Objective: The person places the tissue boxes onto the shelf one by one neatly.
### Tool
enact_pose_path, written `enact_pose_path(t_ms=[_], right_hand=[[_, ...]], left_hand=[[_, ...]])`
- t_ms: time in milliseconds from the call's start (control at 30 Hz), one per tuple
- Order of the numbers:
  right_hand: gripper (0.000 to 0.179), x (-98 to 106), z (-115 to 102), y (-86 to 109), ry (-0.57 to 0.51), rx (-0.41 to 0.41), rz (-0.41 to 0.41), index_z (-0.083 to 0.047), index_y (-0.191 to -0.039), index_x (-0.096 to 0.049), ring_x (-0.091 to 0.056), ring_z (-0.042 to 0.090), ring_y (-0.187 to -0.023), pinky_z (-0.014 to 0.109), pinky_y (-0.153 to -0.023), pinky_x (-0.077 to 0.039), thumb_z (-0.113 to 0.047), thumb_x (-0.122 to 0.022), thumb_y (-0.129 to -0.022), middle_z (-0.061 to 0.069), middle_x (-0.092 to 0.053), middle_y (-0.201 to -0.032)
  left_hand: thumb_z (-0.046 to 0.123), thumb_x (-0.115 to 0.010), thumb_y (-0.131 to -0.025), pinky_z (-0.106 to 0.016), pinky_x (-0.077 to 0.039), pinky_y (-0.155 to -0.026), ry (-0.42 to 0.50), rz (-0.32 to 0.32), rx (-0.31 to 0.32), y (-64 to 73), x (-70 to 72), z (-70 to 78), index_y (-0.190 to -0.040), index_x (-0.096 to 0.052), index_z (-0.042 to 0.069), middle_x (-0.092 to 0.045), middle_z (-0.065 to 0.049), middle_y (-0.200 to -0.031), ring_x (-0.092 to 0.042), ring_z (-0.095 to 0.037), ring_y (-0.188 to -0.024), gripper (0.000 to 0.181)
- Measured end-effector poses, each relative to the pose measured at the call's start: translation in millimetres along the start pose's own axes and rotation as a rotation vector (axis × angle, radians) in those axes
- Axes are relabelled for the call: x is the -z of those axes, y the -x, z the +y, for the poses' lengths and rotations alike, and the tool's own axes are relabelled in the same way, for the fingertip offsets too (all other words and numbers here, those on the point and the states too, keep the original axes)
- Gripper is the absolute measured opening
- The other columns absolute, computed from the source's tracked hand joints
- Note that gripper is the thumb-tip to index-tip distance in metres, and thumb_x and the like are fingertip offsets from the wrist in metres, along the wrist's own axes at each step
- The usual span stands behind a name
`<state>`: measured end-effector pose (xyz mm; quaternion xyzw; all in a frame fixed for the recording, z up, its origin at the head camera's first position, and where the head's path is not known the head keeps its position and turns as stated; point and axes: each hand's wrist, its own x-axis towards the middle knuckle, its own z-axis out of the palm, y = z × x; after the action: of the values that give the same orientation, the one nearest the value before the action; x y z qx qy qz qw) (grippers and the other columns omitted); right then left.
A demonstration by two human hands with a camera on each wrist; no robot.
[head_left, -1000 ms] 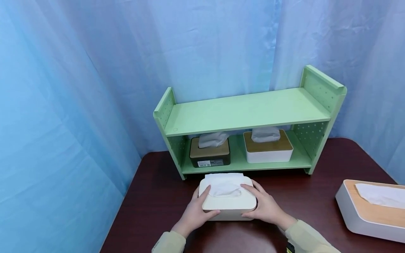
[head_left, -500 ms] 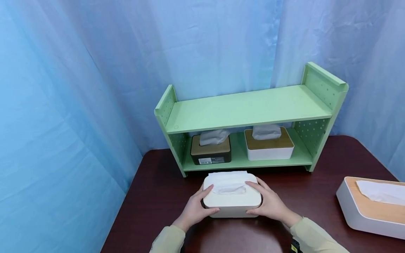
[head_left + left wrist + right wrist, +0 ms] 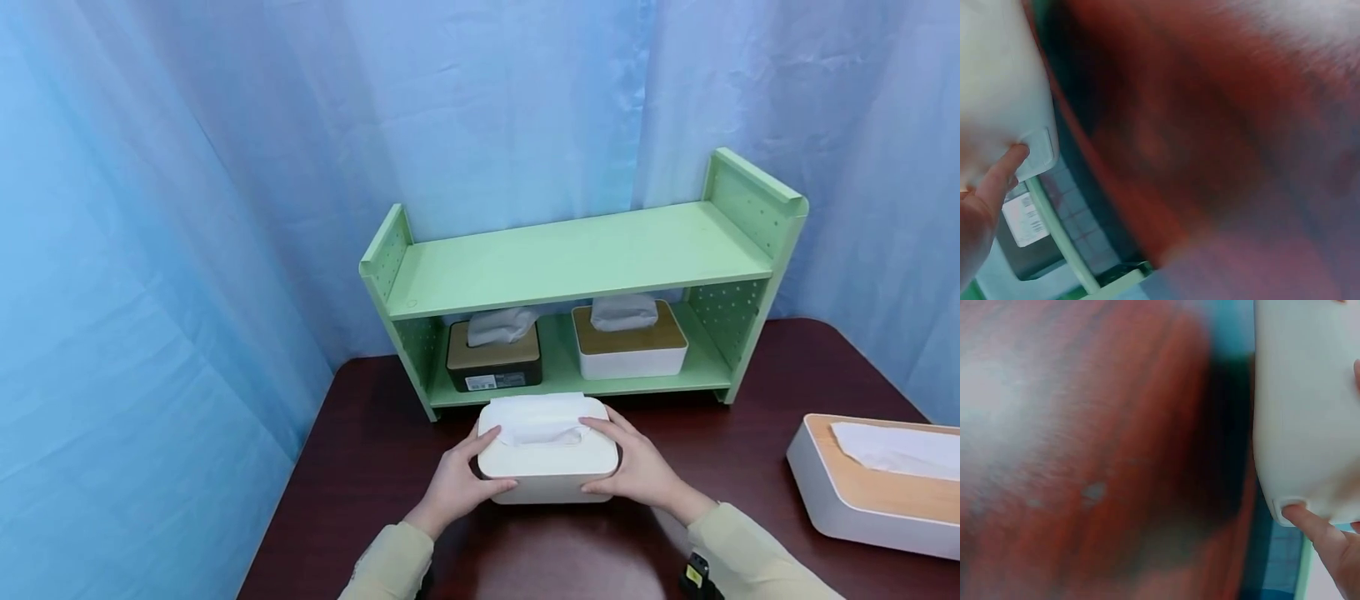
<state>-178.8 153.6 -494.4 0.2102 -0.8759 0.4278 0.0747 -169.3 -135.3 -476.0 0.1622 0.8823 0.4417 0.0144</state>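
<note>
A white tissue box [image 3: 551, 467] with a white lid is in front of the shelf, its back edge overlapping the shelf's lower board in the head view. White tissue [image 3: 536, 410] lies over the lid's slot. My left hand [image 3: 455, 482] grips the box's left end, thumb on the front wall and fingers reaching over the lid. On the other end my right hand [image 3: 647, 477] holds it in the same way. In the left wrist view, my left thumb [image 3: 1005, 167] presses beside a small rectangular mark. The right wrist view has my right thumb [image 3: 1310, 522] on the box's corner.
Behind stands a green two-tier shelf [image 3: 585, 254]. A dark box with a tan lid [image 3: 491, 358] and a white box with a wooden lid [image 3: 630, 346], both with tissues, sit on its lower board. Another wood-lidded tissue box [image 3: 862, 483] lies right on the dark table [image 3: 352, 492].
Both hands have moved the white tissue box a little forward, closer to the shelf. Their grip looks the same, and the view has shifted slightly.
</note>
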Motion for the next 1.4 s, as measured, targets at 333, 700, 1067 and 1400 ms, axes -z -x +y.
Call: enact_pose_path(t_ms=[333,700,1067,1400], right_hand=[[0.084,28,-35,-10.6,-0.012,0.029,-0.006,-0.009,-0.130,-0.056,-0.038,0.047,-0.129,0.061,-0.094,-0.038,-0.030,-0.091,-0.057,0.031,-0.029,-0.147],[0.084,72,-93,-39.8,0.045,0.261,0.079,-0.010,-0.133,-0.052,-0.037,0.041,-0.131,0.047,-0.088,-0.047,-0.016,-0.091,-0.058,0.021,-0.025,-0.152],[0.082,104,-129,-66.9,0.089,0.368,0.133,-0.008,-0.132,-0.053,-0.040,0.038,-0.129,0.028,-0.082,-0.050,-0.012,-0.090,-0.059,0.023,-0.024,-0.152],[0.082,115,-134,-100.1,0.025,0.366,0.143,-0.009,-0.134,-0.052,-0.043,0.033,-0.126,0.025,-0.075,-0.054,-0.010,-0.089,-0.061,0.013,-0.021,-0.156]], left_hand=[[0.032,-0.082,-0.072,-0.046,-0.041,-0.102,-0.018,0.056,-0.087,4.1,29.5,34.4,-0.139,-0.049,0.012,-0.029,-0.015,-0.152,-0.034,-0.029,-0.138,0.078],[0.010,-0.086,-0.066,-0.038,-0.048,-0.094,-0.067,0.212,-0.378,-1.4,75.2,79.3,-0.136,-0.051,0.006,-0.029,-0.018,-0.152,-0.032,-0.029,-0.138,0.079],[0.008,-0.085,-0.066,-0.036,-0.053,-0.085,-0.143,0.252,-0.509,-16.7,114.6,112.2,-0.137,-0.050,0.003,-0.026,-0.022,-0.152,-0.039,-0.031,-0.134,0.079],[0.011,-0.085,-0.068,-0.041,-0.049,-0.094,-0.203,0.263,-0.491,-47.3,137.7,125.6,-0.139,-0.048,0.006,-0.033,-0.020,-0.150,-0.026,-0.030,-0.142,0.080]])
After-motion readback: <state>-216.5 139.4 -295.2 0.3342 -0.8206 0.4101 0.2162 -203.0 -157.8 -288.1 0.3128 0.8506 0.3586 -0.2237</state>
